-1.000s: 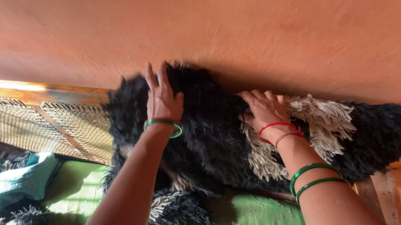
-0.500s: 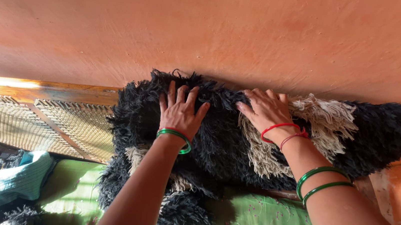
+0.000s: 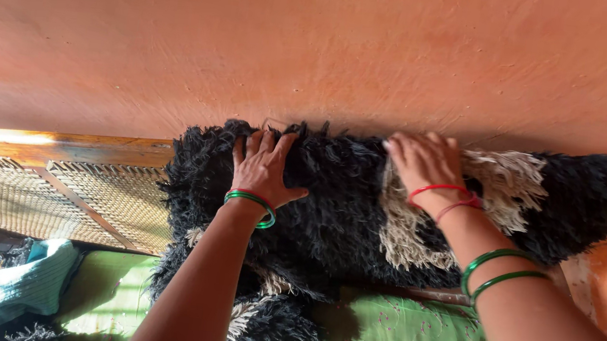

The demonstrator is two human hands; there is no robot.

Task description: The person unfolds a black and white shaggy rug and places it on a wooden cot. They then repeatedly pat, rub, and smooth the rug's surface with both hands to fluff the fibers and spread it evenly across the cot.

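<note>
Shaggy rug (image 3: 328, 219), black with cream tufted patches, lies bunched against the orange plastered wall (image 3: 317, 50) in your head view, its long axis running from nine o'clock to three o'clock along the wall's lower edge, with a lower fold drooping toward six o'clock onto the green cloth (image 3: 391, 340).

Your left hand (image 3: 264, 170) presses flat on the black pile near the rug's nine o'clock end, fingers slightly spread and pointing to twelve o'clock, thumb out toward three; it clamps nothing. Your right hand (image 3: 430, 166) rests on the top edge where black meets cream, fingers close together and curled into the pile at eleven o'clock; you cannot tell whether they pinch any tufts.

The rug's far tip at three o'clock lies nearer your right hand. The woven cane panel (image 3: 87, 199) sits at nine o'clock, beside the rug's left end.
</note>
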